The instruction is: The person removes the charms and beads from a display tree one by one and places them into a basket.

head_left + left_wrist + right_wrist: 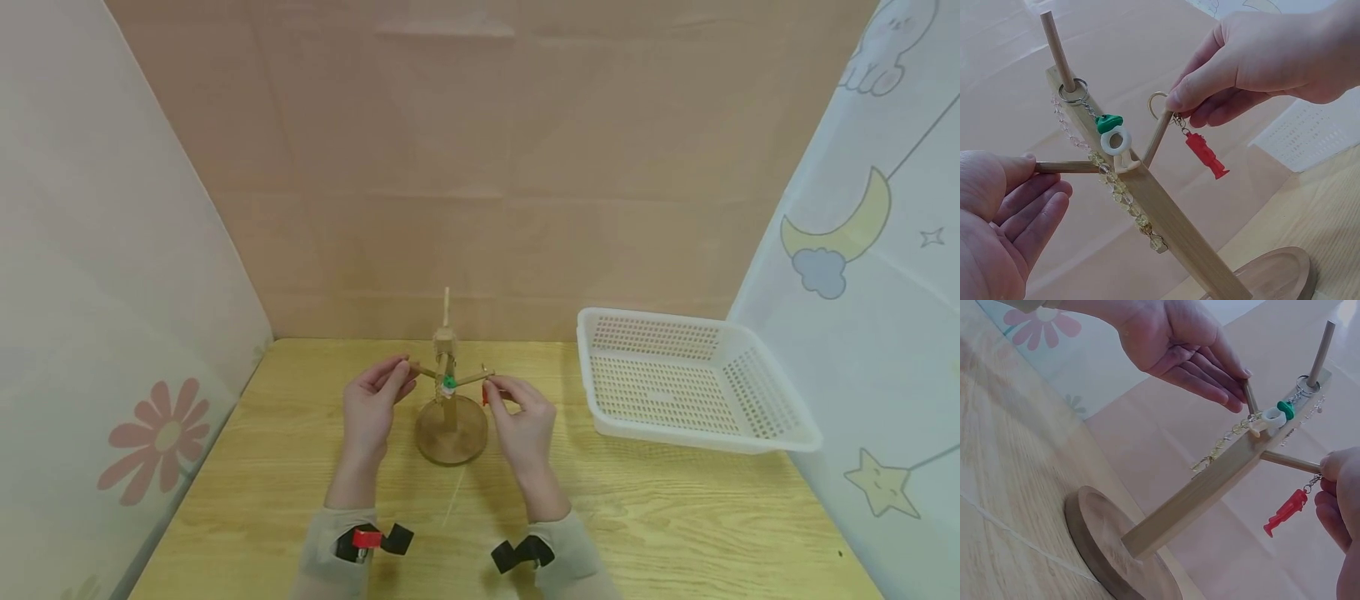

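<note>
Red keychain [1204, 151] dangles under the right hand [527, 427], ring [1150, 104] pinched by fingertips [1177, 102] (left hand [372, 408] pinches a peg [1069, 167]).

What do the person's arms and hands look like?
Bare hands, no gloves: left hand, right hand. Light beige-grey long sleeves: left sleeve, right sleeve. Black wrist mounts over the cuffs: left mount, with a red block; right mount. No cables visible.
</note>
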`<state>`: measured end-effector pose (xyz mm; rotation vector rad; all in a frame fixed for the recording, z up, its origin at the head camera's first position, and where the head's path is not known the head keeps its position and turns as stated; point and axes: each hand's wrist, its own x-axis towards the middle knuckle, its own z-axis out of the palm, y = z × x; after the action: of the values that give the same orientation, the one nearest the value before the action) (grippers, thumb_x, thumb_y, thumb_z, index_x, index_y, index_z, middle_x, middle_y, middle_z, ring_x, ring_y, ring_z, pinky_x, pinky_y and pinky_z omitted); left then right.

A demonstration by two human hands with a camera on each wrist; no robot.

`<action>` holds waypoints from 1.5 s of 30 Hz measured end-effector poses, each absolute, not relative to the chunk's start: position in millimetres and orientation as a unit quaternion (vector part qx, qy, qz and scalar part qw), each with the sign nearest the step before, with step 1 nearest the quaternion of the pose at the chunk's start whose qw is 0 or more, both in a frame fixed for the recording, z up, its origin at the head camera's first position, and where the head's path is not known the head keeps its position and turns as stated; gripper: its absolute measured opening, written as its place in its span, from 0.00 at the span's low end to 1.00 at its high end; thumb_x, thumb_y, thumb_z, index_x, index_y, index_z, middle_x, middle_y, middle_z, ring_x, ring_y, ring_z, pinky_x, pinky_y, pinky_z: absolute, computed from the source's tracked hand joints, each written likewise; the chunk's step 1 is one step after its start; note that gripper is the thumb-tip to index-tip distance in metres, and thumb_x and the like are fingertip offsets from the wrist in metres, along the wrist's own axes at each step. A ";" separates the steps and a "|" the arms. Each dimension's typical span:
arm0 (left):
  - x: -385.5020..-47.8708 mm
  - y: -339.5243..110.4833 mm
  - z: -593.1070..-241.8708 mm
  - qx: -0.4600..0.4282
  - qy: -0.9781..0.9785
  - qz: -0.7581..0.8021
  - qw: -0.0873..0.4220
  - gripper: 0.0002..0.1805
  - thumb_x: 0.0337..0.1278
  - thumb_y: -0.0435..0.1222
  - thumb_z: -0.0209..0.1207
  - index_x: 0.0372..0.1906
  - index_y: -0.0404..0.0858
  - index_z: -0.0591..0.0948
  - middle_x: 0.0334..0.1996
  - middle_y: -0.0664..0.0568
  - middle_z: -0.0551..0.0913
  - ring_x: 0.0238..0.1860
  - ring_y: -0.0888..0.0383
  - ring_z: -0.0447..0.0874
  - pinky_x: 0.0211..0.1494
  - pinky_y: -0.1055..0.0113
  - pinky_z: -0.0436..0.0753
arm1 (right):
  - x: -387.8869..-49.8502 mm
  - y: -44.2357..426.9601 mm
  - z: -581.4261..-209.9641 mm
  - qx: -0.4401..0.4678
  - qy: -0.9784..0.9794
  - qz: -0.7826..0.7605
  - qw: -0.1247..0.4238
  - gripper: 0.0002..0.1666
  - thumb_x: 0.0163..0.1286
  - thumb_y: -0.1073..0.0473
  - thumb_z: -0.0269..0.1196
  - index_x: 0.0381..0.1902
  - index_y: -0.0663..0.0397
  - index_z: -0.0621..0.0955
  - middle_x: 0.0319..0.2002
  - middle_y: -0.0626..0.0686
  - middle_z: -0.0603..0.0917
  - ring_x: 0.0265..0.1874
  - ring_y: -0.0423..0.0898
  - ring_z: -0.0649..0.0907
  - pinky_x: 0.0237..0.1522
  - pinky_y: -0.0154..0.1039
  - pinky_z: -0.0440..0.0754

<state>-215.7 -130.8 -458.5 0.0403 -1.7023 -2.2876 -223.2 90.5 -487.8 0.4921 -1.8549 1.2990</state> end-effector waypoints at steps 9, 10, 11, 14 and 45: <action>-215.1 -131.1 -458.5 0.014 -0.589 -0.795 0.146 0.14 0.75 0.30 0.65 0.57 0.25 0.85 0.44 0.48 0.93 0.47 0.54 0.93 0.56 0.58 0.91 | -224.8 96.1 -485.9 0.179 -0.732 0.509 0.416 0.07 0.64 0.73 0.77 0.38 0.59 0.93 0.37 0.54 0.93 0.31 0.51 0.92 0.35 0.39 0.93; -215.2 -131.1 -458.5 0.013 -0.588 -0.795 0.146 0.14 0.75 0.30 0.65 0.57 0.24 0.85 0.43 0.48 0.93 0.47 0.54 0.93 0.56 0.58 0.91 | -225.3 96.4 -486.2 0.176 -0.732 0.508 0.418 0.08 0.63 0.74 0.77 0.37 0.59 0.93 0.37 0.55 0.93 0.30 0.51 0.92 0.36 0.39 0.93; -215.2 -131.1 -458.4 0.013 -0.587 -0.796 0.146 0.14 0.75 0.30 0.65 0.57 0.24 0.85 0.43 0.48 0.93 0.47 0.54 0.94 0.56 0.58 0.91 | -225.7 96.4 -486.2 0.174 -0.732 0.508 0.420 0.08 0.62 0.75 0.77 0.37 0.60 0.92 0.37 0.56 0.93 0.30 0.52 0.92 0.35 0.38 0.93; -215.4 -131.2 -458.3 0.014 -0.585 -0.798 0.145 0.14 0.75 0.30 0.65 0.57 0.24 0.85 0.43 0.48 0.93 0.46 0.54 0.94 0.56 0.58 0.91 | -226.7 96.4 -485.2 0.168 -0.731 0.507 0.425 0.09 0.60 0.77 0.77 0.35 0.63 0.92 0.35 0.58 0.93 0.28 0.54 0.92 0.35 0.36 0.92; -214.7 -131.6 -457.1 0.012 -0.585 -0.799 0.141 0.18 0.76 0.28 0.64 0.60 0.18 0.80 0.43 0.49 0.93 0.46 0.56 0.93 0.56 0.60 0.91 | -226.3 113.1 -473.0 0.159 -0.708 0.540 0.426 0.02 0.67 0.73 0.74 0.35 0.71 0.90 0.34 0.59 0.92 0.30 0.57 0.91 0.40 0.22 0.87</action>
<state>-214.7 -131.6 -457.1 0.0335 -1.6884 -2.3060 -226.3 113.1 -473.0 0.3979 -1.7693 1.3498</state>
